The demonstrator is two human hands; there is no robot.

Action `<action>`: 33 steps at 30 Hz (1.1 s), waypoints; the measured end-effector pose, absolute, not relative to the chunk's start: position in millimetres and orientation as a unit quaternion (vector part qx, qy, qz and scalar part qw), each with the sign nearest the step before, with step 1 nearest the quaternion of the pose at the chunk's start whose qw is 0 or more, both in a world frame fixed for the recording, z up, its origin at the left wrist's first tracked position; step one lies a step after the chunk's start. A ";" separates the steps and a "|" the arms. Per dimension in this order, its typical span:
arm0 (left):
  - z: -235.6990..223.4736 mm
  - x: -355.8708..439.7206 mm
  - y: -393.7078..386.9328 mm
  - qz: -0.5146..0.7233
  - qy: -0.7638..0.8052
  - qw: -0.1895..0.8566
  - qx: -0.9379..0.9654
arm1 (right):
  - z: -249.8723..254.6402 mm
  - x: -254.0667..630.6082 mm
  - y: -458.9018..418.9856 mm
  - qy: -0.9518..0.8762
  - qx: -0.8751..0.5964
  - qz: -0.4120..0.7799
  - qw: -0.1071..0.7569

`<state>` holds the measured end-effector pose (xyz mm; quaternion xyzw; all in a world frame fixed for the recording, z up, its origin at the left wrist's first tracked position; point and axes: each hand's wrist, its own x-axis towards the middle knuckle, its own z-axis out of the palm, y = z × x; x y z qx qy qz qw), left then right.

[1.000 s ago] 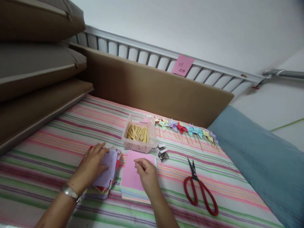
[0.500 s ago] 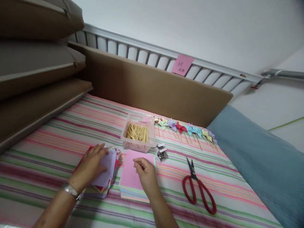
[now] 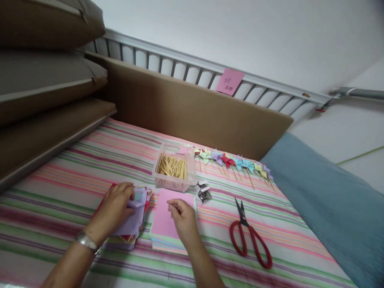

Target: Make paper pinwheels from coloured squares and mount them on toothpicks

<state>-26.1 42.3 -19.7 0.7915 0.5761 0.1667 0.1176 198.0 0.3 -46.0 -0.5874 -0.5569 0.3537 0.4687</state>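
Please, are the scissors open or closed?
Slightly open: the tips of the scissors stand apart, and the red handles are spread.

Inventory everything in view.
Paper pile: one, purple-topped, left
Paper stack: one, pink-topped, centre
Plastic tub: one, clear, centre
Wooden sticks: many, yellowish, in tub
Packet: one, clear, near tub
Scissors: one, red-handled, right
Paper pinwheels: several, multicoloured, back
Striped cloth: one, multicoloured, underneath
Board: one, brown, back
Radiator: one, white, back
Note: one, pink, on radiator
Cushions: three, brown, left
Plain cloth: one, blue, right
Pipe: one, grey, right
Bracelet: one, silver, wrist
Left hand: one, bare, on pile
Right hand: one, bare, over stack
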 end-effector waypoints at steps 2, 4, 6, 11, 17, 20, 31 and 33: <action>-15.5 -26.2 42.4 0.159 0.579 0.118 0.791 | -46.5 198.4 0.6 -0.557 -0.588 0.354 0.468; -13.9 -26.7 42.8 0.154 0.579 0.120 0.792 | -47.2 198.5 0.8 -0.556 -0.588 0.354 0.468; -15.2 -27.2 43.1 0.154 0.577 0.117 0.794 | -48.0 198.5 1.0 -0.555 -0.587 0.356 0.469; -18.0 -23.9 40.9 0.173 0.563 0.091 0.803 | -49.3 196.8 1.4 -0.552 -0.586 0.358 0.472; 3.3 -13.9 35.4 0.229 0.489 0.155 0.827 | -46.0 192.5 0.0 -0.544 -0.578 0.374 0.479; 9.9 -12.4 33.4 0.260 0.461 0.214 0.821 | -40.3 191.0 -2.0 -0.537 -0.566 0.394 0.486; 16.4 7.3 28.3 0.406 0.483 0.484 0.606 | -22.5 180.5 -10.9 -0.439 -0.431 0.584 0.530; 16.7 13.6 27.5 0.417 0.481 0.532 0.559 | -23.9 177.3 -10.6 -0.405 -0.448 0.599 0.526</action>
